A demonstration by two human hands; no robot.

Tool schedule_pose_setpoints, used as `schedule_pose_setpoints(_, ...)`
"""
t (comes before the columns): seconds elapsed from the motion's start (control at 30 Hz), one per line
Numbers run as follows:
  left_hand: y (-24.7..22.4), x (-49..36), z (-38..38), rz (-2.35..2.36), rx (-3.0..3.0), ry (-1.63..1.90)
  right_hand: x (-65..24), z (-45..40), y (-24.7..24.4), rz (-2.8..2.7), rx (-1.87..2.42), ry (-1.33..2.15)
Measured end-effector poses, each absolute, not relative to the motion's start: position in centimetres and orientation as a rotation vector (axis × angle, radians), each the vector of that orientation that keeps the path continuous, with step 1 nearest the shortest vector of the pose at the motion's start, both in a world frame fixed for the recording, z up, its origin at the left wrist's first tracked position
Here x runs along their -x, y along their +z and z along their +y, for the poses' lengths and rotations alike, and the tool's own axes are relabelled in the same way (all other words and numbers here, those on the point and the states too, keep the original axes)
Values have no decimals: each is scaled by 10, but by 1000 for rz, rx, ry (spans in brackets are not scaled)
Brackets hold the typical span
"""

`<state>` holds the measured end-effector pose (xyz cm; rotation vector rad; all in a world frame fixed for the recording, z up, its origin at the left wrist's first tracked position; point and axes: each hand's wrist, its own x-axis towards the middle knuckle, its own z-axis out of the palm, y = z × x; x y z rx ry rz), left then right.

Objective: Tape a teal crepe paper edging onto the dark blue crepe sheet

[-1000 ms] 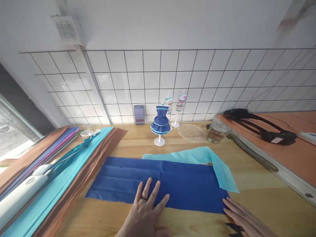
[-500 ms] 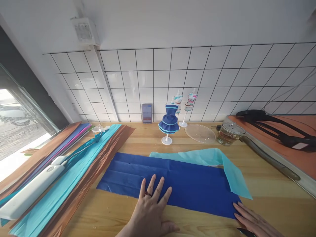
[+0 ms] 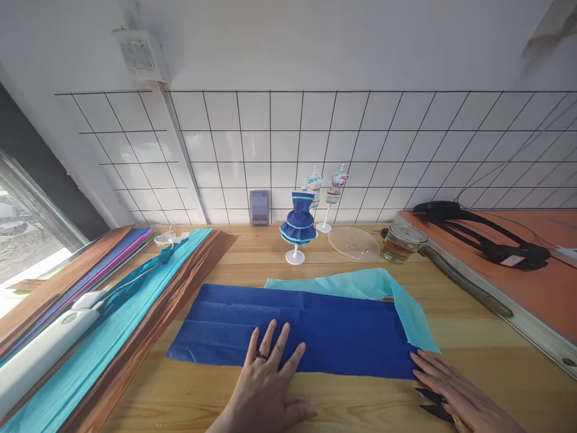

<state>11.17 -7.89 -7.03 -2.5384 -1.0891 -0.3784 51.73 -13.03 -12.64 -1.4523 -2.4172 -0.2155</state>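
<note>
A dark blue sheet [image 3: 351, 337], thin like crepe paper or cloth, lies flat across the wooden table. My left hand [image 3: 270, 379] rests open on its lower edge, fingers spread, a ring on one finger. At the sheet's lower right corner is my right hand [image 3: 451, 385], its long fingers stretched over the edge. Dark scissors [image 3: 435, 406] stick out from under that hand, blades pointing left and parted; the grip is mostly hidden. A light turquoise sheet [image 3: 417, 319] lies along the blue one's top edge and folds down at the right.
Behind stands a small dress form in a blue tiered dress [image 3: 298, 225], beside two patterned forms [image 3: 336, 189]. A clear round plate [image 3: 354, 242] and a glass jar [image 3: 402, 242] are near the wall. Coloured sheets [image 3: 112, 325] and a white power strip [image 3: 49, 355] lie left, an orange mat [image 3: 536, 285] right.
The view has shifted slightly, so the table items sit further left. Both hands stay at the blue sheet. More of the scissors shows beneath my right hand, and both blades are now visible.
</note>
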Motion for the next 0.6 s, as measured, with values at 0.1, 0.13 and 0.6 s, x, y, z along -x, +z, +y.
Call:
schedule_pose_setpoints(0.1,-69,-111,-77,-1019,2483,-389,-513,-129,-116,-2407,1492,-173)
schedule_pose_setpoints(0.13,-70,-111,-76,-1006,2469,-405,-511,-128,-112,-2402,1504,-152)
schedule_pose_setpoints(0.6,-85,-110,-61,-884,2385,-557,-493,-129,-77,-2339,1588,-60)
